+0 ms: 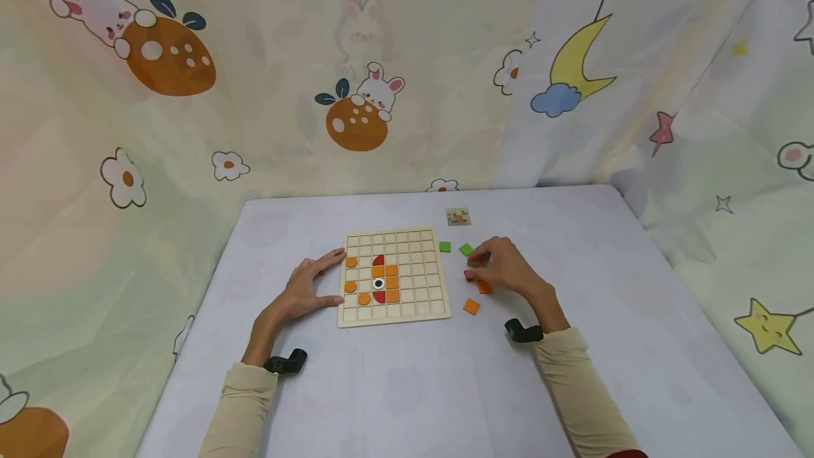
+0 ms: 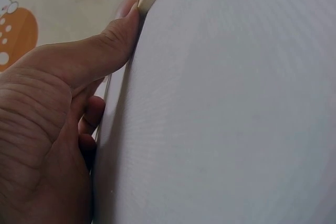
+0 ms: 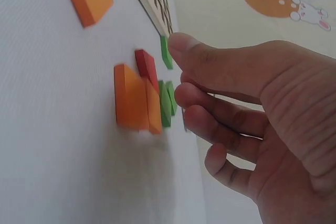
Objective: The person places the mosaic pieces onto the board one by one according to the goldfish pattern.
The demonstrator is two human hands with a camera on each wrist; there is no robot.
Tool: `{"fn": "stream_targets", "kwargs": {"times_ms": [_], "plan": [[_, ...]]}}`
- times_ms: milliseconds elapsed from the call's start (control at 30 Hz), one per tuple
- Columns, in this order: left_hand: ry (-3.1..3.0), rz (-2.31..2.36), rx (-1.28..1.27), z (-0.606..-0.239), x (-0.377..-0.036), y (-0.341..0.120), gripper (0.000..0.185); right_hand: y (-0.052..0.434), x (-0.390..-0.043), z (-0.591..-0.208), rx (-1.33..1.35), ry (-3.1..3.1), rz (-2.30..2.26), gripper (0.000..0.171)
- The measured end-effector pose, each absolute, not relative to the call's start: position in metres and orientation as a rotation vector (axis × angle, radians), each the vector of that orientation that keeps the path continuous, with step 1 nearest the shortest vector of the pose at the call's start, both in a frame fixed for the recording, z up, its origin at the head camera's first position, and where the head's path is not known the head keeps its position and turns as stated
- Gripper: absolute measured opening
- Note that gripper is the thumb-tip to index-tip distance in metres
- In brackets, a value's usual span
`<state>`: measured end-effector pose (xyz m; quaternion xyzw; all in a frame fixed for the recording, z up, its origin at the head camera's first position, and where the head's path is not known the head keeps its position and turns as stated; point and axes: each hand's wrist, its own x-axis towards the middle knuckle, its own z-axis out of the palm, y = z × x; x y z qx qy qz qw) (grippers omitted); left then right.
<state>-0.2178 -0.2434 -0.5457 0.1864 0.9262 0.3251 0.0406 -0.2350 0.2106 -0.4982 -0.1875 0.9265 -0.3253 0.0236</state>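
A wooden grid board [image 1: 422,256] lies on the table, holding orange round and square pieces, two red quarter-round pieces and an eye piece [image 1: 379,284]. My left hand [image 1: 300,293] rests against the board's left edge, thumb and fingers spread along it. To the right, my right hand [image 1: 505,267] hovers low over loose pieces, fingers loosely bent. In the right wrist view nothing shows between thumb and fingertips. Beside them lie orange squares [image 3: 131,98], a red piece [image 3: 147,65] and green squares [image 3: 165,103].
Another orange square [image 1: 471,307] lies nearer the front, and a green square [image 1: 445,247] sits by the board's right edge. Behind the board is a small pattern card [image 1: 458,216]. A printed cloth [image 1: 445,90] hangs along the table's back edge.
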Motion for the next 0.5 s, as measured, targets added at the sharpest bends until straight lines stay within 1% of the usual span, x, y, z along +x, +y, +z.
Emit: {"fn": "stream_targets", "kwargs": {"times_ms": [200, 400, 500], "plan": [[2.851, 0.977, 0.59, -0.549, -0.218, -0.245, 0.099, 0.229, -0.228, -0.499, -0.56, 2.828, -0.992, 0.027], [2.844, 0.984, 0.584, -0.547, -0.217, -0.244, 0.098, 0.243, -0.221, -0.498, -0.533, 2.755, -0.99, 0.034], [2.836, 0.995, 0.571, -0.546, -0.217, -0.244, 0.099, 0.246, -0.218, -0.498, -0.502, 2.739, -0.985, 0.035]]}}
